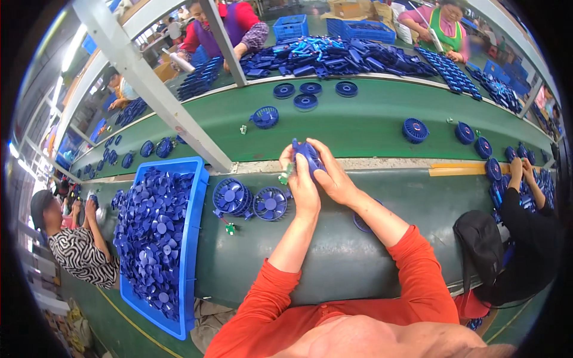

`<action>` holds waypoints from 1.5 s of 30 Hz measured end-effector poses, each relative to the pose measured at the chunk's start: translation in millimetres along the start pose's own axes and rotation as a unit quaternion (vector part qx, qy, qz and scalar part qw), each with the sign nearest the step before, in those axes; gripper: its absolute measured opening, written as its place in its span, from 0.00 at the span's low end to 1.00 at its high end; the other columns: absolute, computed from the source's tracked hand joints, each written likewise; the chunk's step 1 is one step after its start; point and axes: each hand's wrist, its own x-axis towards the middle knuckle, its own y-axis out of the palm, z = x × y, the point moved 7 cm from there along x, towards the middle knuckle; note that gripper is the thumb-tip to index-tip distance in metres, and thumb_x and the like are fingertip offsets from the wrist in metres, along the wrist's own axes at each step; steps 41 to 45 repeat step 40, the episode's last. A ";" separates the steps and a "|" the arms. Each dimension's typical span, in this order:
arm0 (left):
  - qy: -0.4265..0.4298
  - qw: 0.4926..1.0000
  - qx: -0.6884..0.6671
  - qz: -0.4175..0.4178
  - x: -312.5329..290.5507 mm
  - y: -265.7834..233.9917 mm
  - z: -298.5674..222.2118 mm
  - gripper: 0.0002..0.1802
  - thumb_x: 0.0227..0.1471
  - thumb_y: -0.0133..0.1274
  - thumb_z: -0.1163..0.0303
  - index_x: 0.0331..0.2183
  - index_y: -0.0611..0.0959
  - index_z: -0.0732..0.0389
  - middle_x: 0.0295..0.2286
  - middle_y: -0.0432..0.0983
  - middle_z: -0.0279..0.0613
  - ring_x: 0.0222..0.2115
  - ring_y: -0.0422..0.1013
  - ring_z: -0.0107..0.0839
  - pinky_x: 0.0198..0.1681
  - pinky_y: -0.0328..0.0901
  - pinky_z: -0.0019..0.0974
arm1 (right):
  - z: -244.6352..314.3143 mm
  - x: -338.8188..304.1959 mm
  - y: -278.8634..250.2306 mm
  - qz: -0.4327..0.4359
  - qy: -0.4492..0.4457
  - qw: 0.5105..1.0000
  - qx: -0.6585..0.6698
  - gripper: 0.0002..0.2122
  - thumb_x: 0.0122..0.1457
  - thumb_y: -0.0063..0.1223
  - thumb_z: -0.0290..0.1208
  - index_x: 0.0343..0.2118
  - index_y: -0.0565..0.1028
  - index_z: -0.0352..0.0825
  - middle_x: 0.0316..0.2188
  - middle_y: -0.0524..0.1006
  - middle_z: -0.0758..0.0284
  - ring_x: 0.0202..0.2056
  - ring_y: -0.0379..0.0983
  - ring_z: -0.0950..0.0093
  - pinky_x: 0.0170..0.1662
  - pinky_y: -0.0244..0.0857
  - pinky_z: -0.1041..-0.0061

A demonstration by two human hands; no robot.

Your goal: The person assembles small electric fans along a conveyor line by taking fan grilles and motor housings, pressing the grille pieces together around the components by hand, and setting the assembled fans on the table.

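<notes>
Both of my hands are raised over the workbench around one blue fan housing [308,156]. My left hand [303,182] grips its near left side, and my right hand [335,179] wraps its right side. A small green circuit board [286,174] shows beside my left fingers; whether it is wired to the housing I cannot tell. To the left on the bench stand blue caged fan housings [232,198] and another housing with its fan blade [271,204]. A green circuit board [231,228] hangs by wires in front of them. My right forearm partly hides a round blue part [362,222].
A blue tray [190,262] heaped with loose fan blades [149,227] stands at left. Beyond the bench runs a green conveyor [358,128] carrying round fan parts. Blue parts [334,55] pile up behind it. A metal post [161,89] rises at left; co-workers sit on several sides.
</notes>
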 end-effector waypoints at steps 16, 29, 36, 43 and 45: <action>0.150 0.973 0.176 0.007 -14.3 16.1 -25.6 0.18 0.62 0.37 0.64 0.49 0.66 0.67 0.44 0.63 0.44 0.45 0.62 0.31 0.50 0.57 0.35 | 0.0 -2.0 5.9 -0.017 0.049 0.983 0.177 0.27 0.65 0.29 0.47 0.60 0.53 0.31 0.56 0.60 0.58 0.58 0.56 0.69 0.60 0.47 0.71; 0.094 0.804 0.540 0.229 116.1 7.5 74.6 0.33 0.49 0.54 0.59 0.56 0.64 0.52 0.49 0.62 0.57 0.50 0.60 0.54 0.53 0.57 0.50 | -115.9 8.8 -218.3 -0.131 0.253 0.796 -0.535 0.32 0.47 0.61 0.49 0.53 0.67 0.38 0.50 0.66 0.49 0.50 0.65 0.51 0.50 0.63 0.58; 0.055 0.692 0.696 0.184 153.4 -6.3 102.7 0.18 0.50 0.54 0.55 0.41 0.79 0.53 0.47 0.63 0.56 0.46 0.63 0.57 0.49 0.61 0.51 | -192.3 93.0 -264.7 -0.096 0.200 0.798 -0.561 0.31 0.47 0.62 0.47 0.53 0.67 0.41 0.56 0.61 0.46 0.56 0.60 0.52 0.54 0.60 0.55; 0.095 0.687 0.687 0.218 160.4 -18.4 110.2 0.16 0.52 0.53 0.55 0.34 0.80 0.57 0.47 0.64 0.59 0.46 0.63 0.57 0.50 0.61 0.50 | -246.1 134.8 -261.2 -0.060 0.338 0.767 -0.543 0.38 0.47 0.61 0.50 0.60 0.58 0.43 0.62 0.51 0.49 0.61 0.52 0.55 0.57 0.57 0.54; 0.095 0.687 0.687 0.218 160.4 -18.4 110.2 0.16 0.52 0.53 0.55 0.34 0.80 0.57 0.47 0.64 0.59 0.46 0.63 0.57 0.50 0.61 0.50 | -246.1 134.8 -261.2 -0.060 0.338 0.767 -0.543 0.38 0.47 0.61 0.50 0.60 0.58 0.43 0.62 0.51 0.49 0.61 0.52 0.55 0.57 0.57 0.54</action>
